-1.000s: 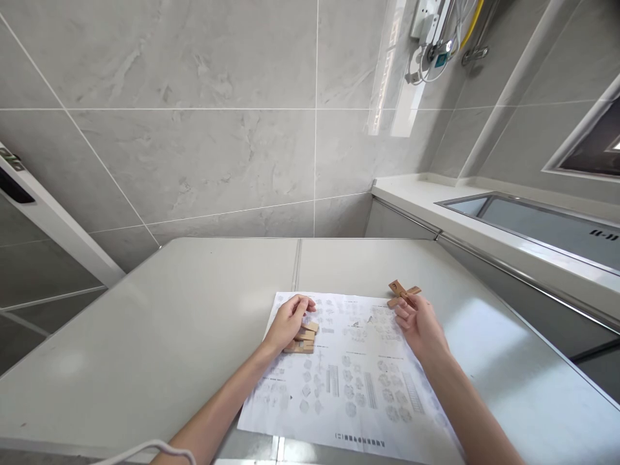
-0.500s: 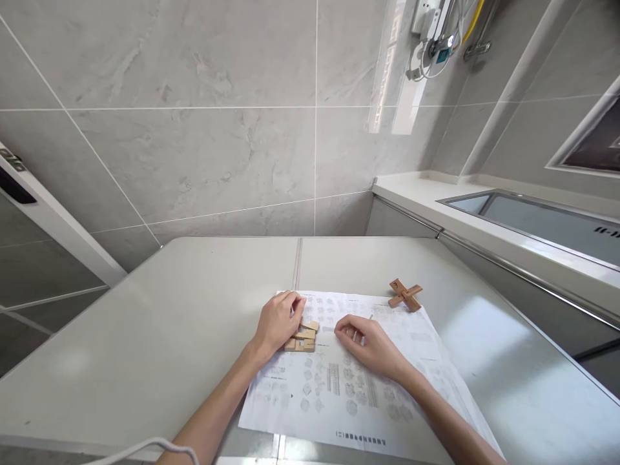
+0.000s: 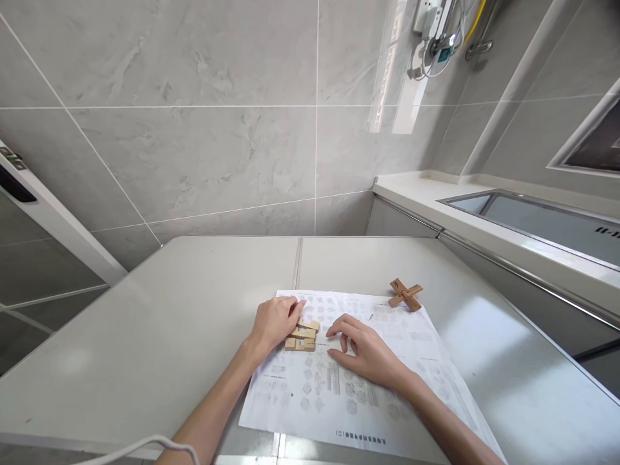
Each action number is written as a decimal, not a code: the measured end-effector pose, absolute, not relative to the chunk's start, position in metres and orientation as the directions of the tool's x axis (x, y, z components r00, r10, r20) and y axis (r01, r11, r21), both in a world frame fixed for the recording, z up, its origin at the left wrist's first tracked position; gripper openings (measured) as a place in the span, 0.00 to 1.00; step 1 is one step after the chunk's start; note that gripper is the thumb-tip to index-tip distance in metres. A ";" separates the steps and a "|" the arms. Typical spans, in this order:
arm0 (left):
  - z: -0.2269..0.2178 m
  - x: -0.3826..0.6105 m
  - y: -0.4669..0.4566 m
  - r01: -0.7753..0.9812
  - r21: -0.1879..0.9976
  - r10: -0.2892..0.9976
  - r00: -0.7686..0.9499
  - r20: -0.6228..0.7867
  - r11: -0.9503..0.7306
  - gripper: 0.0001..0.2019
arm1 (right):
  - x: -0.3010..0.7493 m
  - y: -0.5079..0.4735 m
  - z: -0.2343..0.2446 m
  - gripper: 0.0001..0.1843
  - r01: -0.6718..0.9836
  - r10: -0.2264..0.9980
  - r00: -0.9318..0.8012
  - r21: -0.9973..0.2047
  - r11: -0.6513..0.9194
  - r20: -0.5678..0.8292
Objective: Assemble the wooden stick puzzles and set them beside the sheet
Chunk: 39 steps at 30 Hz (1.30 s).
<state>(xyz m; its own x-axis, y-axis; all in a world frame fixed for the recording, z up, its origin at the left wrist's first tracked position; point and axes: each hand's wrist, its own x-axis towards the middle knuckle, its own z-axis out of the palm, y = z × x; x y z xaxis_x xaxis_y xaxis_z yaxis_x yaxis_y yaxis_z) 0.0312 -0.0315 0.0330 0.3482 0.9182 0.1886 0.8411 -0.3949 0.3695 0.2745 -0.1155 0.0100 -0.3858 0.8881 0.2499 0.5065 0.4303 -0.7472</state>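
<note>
Several pale notched wooden puzzle pieces [image 3: 301,345] lie side by side on a large printed sheet [image 3: 290,413]. Against their left and far side rests my left hand [image 3: 277,321], its fingers curled and closed. Whatever it may hold is hidden under the fingers. My right hand [image 3: 365,349] hovers just right of the pieces, thumb and fingers apart, nothing between them. Farther back, at the sheet's far right corner, stands a brown wooden cross-shaped puzzle [image 3: 405,295], apart from both hands.
The sheet lies on a glossy white table [image 3: 145,336] with a seam down its middle. A white cable [image 3: 145,443] crosses the near left edge. To the right runs a counter with a sink [image 3: 537,219]. A tiled wall [image 3: 217,155] rises behind the table.
My right hand has opened, its thumb and fingers spreading apart, and shifted slightly left toward the pale pieces. My left hand has drawn back a little, uncovering more of them.
</note>
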 end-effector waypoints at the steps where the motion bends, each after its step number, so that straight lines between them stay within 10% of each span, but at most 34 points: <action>1: 0.033 0.032 -0.032 0.836 0.373 0.915 0.359 0.183 -0.402 0.26 | 0.274 -0.116 0.010 0.12 0.508 0.884 -0.393 -0.740 0.440 0.255; 23: 0.034 0.042 -0.045 0.755 0.444 0.866 0.488 0.110 -0.482 0.19 | 0.255 -0.123 0.001 0.29 0.546 0.784 -0.516 -0.572 0.612 0.345; 39: 0.035 0.044 -0.048 0.711 0.495 0.851 0.509 0.126 -0.499 0.14 | 0.289 -0.111 0.006 0.18 0.696 0.844 -0.380 -0.485 0.530 0.378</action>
